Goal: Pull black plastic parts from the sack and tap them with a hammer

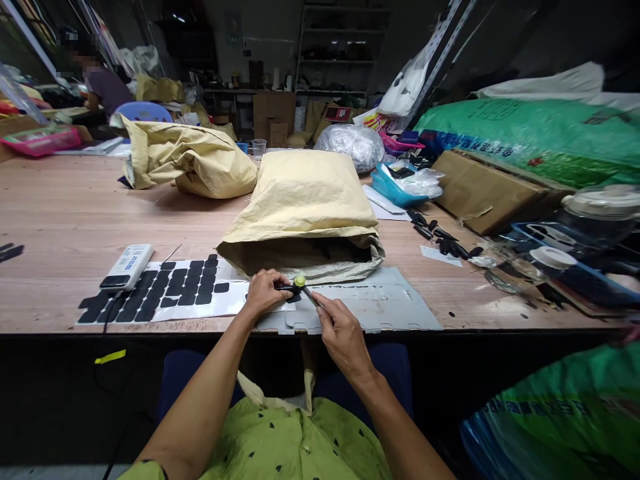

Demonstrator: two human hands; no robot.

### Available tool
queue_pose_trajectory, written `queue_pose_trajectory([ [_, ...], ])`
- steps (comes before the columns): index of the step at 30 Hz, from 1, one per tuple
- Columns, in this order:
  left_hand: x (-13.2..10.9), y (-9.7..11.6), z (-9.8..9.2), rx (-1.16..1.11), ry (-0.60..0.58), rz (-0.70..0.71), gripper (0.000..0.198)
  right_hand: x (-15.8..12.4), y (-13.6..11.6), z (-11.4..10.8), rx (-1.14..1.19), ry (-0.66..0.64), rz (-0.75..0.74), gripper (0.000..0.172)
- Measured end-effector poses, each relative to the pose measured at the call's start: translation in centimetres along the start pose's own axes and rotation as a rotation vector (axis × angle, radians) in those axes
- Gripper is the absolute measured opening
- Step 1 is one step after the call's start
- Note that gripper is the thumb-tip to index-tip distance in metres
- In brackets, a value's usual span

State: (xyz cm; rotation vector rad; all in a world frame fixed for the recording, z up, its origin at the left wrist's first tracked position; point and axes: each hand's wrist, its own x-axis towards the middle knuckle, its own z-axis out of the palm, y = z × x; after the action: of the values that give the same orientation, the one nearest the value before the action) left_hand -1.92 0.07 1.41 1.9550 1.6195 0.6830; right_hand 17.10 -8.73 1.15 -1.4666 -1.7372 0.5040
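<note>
Near the table's front edge, my left hand (265, 291) pinches a small black part (286, 289). My right hand (341, 325) is closed round a thin dark tool (313, 298), whose far end meets a round yellow-green piece (299, 281) at the black part. Both hands are over a grey board (395, 303). Just beyond them lies a large tan sack (313, 190), its dark mouth facing me. Left of my hands, rows of black rounded pads (187, 287) sit on white sheets.
A white device (127, 267) with a cable rests on the pads. Behind are a crumpled tan sack (195, 157) and a blue bag (400, 187). To the right are black pieces (450, 245), a cardboard box (493, 190) and a lidded jar (603, 213). A person (105, 87) sits far left.
</note>
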Motion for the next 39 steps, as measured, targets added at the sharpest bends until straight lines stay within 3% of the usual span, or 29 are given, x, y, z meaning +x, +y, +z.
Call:
queue_pose_trajectory([
  [6,-0.1,0.0,0.0,0.026,0.000,0.018,0.015,2.1,1.4,-0.5,-0.079,0.093,0.000,0.037],
  [10,-0.2,0.1,-0.1,0.058,-0.008,0.034,0.017,4.6,3.0,-0.9,-0.390,0.174,0.074,0.034],
  [14,-0.3,0.3,-0.3,0.055,-0.019,0.035,0.017,5.6,4.8,-0.4,-0.626,0.164,0.037,0.029],
  [24,-0.4,0.5,-1.0,0.023,-0.081,0.080,0.016,5.2,5.4,0.3,-0.666,0.201,0.025,0.026],
  [27,-2.0,0.6,-1.3,0.031,-0.114,0.149,0.012,5.3,5.3,0.2,-0.671,0.202,0.031,0.026],
  [31,-6.2,0.2,-1.3,-0.004,-0.216,0.312,0.010,5.3,5.2,0.2,-0.675,0.184,0.041,0.026],
  [35,-9.9,-0.5,-1.5,0.085,-0.272,0.374,0.020,5.3,5.1,0.2,-0.690,0.175,0.051,0.026],
  [39,-9.9,0.2,-2.0,0.060,-0.297,0.370,0.027,5.2,4.8,0.3,-0.706,0.163,0.058,0.025],
])
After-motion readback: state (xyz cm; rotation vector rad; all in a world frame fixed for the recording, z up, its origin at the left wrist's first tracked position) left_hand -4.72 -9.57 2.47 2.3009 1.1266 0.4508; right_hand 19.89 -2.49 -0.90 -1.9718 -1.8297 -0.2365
